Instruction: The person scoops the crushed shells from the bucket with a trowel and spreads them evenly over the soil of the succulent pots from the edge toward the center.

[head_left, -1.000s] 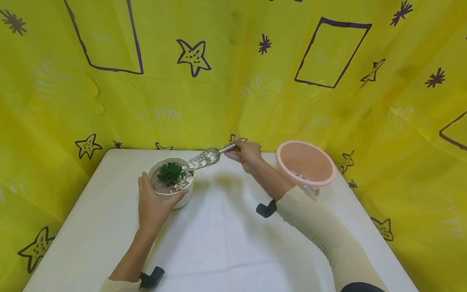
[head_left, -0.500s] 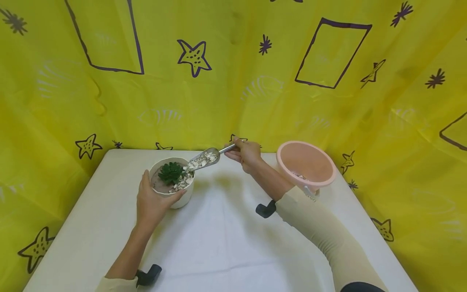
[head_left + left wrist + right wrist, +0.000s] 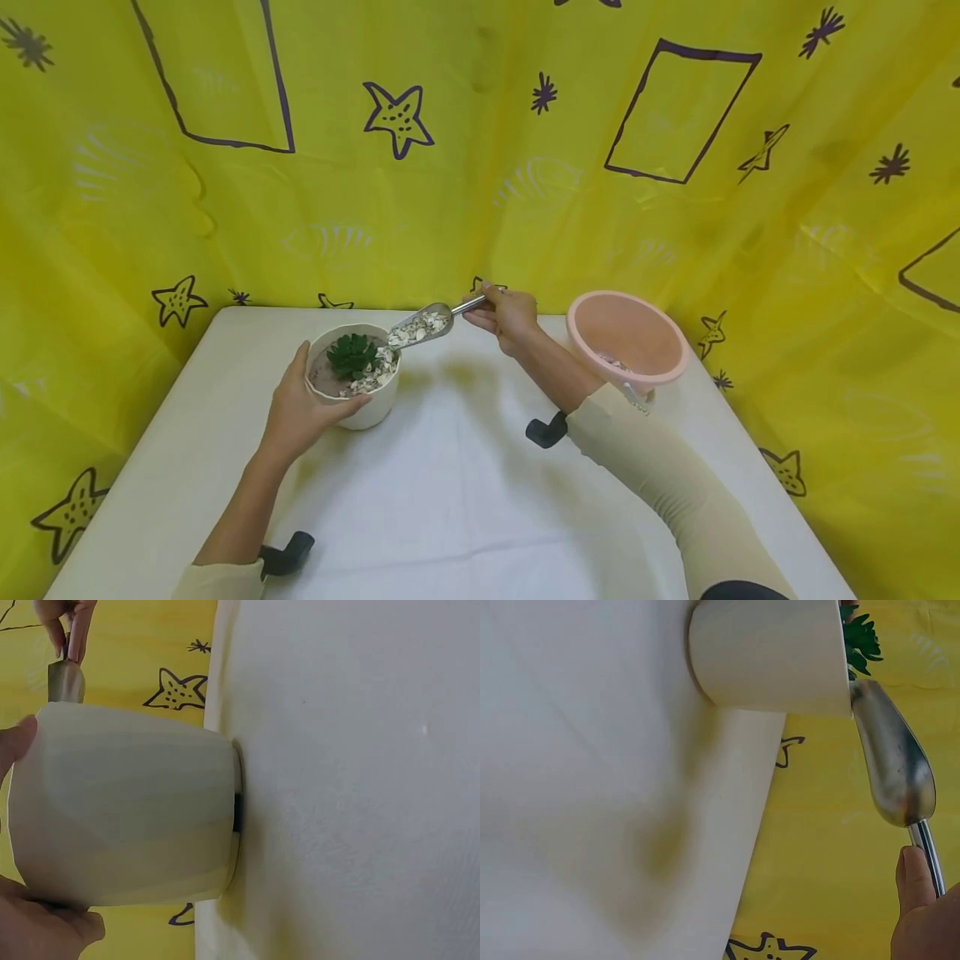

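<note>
Gripping a white, round, smooth-walled pot (image 3: 369,414) by its side, a person's left hand (image 3: 302,412) sets its fingers on the pot's left edge and its thumb across the near wall. The pot stands upright on a table covered in white cloth (image 3: 450,475). Inside the pot, 1 dark green, rosette-shaped plant (image 3: 352,356) rises from a grey-brown surface (image 3: 324,380), with pale, mixed stone chips (image 3: 371,379) heaped on the pot's right side, beside the leaves.

To the right of the pot, the right hand (image 3: 504,319) pinches the slim handle of a shiny, silver metal scoop (image 3: 896,765) between thumb and fingers. The scoop slopes down toward the pot, loaded with more chips, its lip at the pot's right rim; whether the metal touches that rim cannot be told.

Well apart from the pot, to its right, sits a pale pink, round, wide-mouthed bucket (image 3: 641,329), with some chips at its bottom. Behind the pot hangs a yellow curtain (image 3: 480,208) printed with dark stars and frames. Nearer the wearer than the pot, 2 beige sleeves (image 3: 652,454) and 2 black wrist fittings (image 3: 547,430) show.
</note>
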A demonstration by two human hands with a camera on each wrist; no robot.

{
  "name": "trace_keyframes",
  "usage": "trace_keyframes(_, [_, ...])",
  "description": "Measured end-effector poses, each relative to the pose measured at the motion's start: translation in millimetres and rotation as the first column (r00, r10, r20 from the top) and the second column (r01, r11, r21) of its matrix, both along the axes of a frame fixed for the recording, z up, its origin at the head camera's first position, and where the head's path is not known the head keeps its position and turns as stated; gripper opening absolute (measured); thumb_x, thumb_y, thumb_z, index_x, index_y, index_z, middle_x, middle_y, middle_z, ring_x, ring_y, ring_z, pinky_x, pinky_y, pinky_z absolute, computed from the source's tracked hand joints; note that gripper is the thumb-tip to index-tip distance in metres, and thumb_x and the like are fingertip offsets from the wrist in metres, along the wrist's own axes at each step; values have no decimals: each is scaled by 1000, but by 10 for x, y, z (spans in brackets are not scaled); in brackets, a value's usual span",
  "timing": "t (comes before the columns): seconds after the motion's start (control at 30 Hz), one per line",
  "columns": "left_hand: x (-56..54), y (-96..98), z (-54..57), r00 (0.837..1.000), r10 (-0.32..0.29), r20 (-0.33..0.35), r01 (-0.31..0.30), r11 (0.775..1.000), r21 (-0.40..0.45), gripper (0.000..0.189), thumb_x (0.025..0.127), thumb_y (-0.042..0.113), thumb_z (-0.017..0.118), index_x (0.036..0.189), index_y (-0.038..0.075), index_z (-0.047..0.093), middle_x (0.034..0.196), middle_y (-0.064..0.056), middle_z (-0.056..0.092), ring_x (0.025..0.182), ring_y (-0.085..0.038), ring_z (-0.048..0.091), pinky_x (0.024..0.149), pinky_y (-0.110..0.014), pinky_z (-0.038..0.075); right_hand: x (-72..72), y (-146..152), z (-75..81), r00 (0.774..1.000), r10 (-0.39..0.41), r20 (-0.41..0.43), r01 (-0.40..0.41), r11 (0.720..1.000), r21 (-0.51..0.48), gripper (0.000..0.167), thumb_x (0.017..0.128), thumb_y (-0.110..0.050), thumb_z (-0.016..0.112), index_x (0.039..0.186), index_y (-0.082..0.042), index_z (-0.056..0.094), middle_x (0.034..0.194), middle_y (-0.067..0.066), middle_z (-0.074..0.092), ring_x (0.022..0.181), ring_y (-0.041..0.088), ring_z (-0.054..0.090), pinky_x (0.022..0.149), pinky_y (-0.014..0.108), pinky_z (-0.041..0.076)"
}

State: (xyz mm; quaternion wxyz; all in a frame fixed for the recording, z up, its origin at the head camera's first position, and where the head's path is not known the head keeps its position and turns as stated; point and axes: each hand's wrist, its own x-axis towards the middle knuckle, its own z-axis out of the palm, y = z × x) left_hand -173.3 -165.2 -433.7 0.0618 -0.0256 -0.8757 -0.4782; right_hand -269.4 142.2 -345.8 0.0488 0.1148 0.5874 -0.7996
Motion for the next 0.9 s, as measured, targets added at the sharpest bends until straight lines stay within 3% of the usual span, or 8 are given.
trace_keyframes(0.1, [9,16,18,1000,-1,13,1,1000,28,127,81,33,92,166,-5,5,167,-33,20,150,-54,26,114,-71,32,2,-3,-1,1000,-1,-4,1,1000,-2,41,112,-16,53,135,17,58,110,25,72,79,21,78,79,34,62])
trace_keyframes(0.17, [30,54,29,999,31,20,-32,997,68,126,81,31,92,166,-3,5,168,-31,20,151,-51,25,116,-70,31,6,-4,-1,1000,-2,-6,2,1000,-4,39,112,-15,53,134,17,58,110,25,71,78,21,78,79,34,62])
trace_keyframes(0.33, [105,237,30,982,187,-12,-183,969,163,124,81,31,93,167,0,9,168,-27,22,152,-46,26,119,-66,28,10,5,2,1000,-14,2,14,1000,-7,32,111,-16,54,122,12,65,110,25,72,80,22,78,79,35,62])
trace_keyframes(0.47, [146,390,-8,960,274,-59,-260,949,180,130,76,32,97,167,0,8,169,-26,17,155,-45,20,120,-66,26,6,14,4,1000,-16,7,16,1000,-7,34,111,-17,55,124,13,64,104,22,73,80,23,79,79,35,62])
trace_keyframes(0.63, [170,511,-61,949,308,-62,-293,940,176,139,73,33,99,167,-1,2,172,-27,1,157,-48,7,121,-67,23,9,8,5,1000,-6,0,6,1000,1,42,110,-17,56,135,17,58,100,19,73,79,21,78,79,35,62])
trace_keyframes(0.7, [171,538,-77,948,313,-58,-299,938,175,140,73,33,99,167,-1,0,172,-28,-2,157,-49,7,121,-67,22,11,5,4,1000,-3,-3,3,1000,8,40,111,-17,56,133,16,60,101,20,72,78,21,78,79,35,62])
trace_keyframes(0.9, [157,571,-111,941,329,-79,-314,936,159,138,73,30,99,167,-1,2,171,-29,5,156,-50,11,121,-66,22,12,0,-6,1000,-6,-6,6,1000,6,34,112,-16,53,125,13,64,119,30,68,77,20,77,79,34,63])
